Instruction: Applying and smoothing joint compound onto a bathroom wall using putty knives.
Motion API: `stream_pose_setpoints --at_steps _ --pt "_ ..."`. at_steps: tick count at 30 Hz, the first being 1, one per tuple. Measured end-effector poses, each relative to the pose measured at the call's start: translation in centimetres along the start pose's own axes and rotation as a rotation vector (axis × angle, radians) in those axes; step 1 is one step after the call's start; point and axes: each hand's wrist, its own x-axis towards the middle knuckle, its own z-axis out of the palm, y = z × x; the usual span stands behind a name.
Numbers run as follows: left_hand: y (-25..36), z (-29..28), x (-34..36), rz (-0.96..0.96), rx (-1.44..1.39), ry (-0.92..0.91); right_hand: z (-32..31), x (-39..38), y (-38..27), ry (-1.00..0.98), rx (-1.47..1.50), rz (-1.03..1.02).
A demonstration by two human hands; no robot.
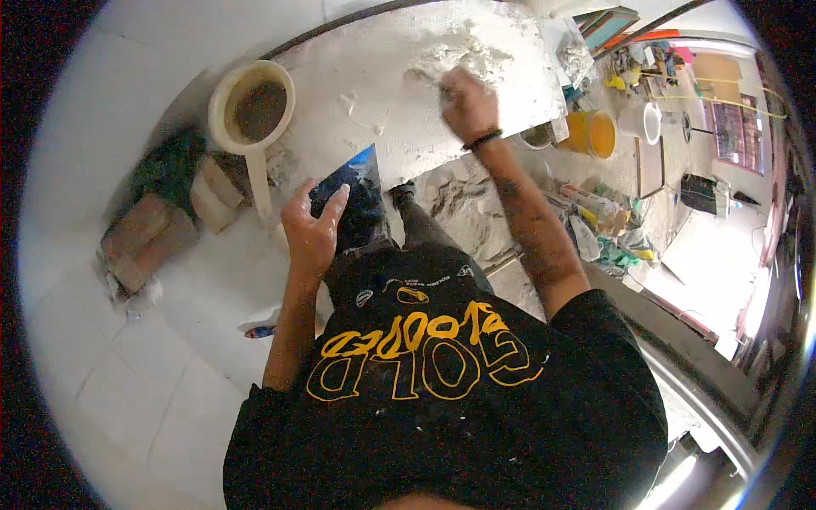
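Observation:
My left hand (pixel 316 223) grips a flat blue-and-black blade (pixel 357 183) at the near edge of a white, powder-dusted board (pixel 323 85). My right hand (pixel 469 104) is over the board beside a heap of pale powder (pixel 463 53); its fingers are curled and smeared by motion, and what they hold, if anything, is hidden. A cream dipper (pixel 219 119) with a long handle and greyish-brown contents stands left of the blade.
Blocks (pixel 149 234) lie on the left. Pale powder (pixel 467 212) lies below the board, beside my legs. At right are a yellow bucket (pixel 586 134), a white bucket (pixel 633 121), scattered bags and materials (pixel 595 221), and a bright doorway.

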Motion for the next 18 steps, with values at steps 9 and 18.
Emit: stream_pose_setpoints --at_steps 9,18 --pt "-0.2 0.4 -0.2 -0.027 0.041 -0.034 -5.5 6.6 7.0 -0.291 -0.110 0.188" --pt "1.6 0.5 -0.1 -0.014 0.079 -0.054 -5.2 2.8 6.1 -0.037 -0.171 -0.001"
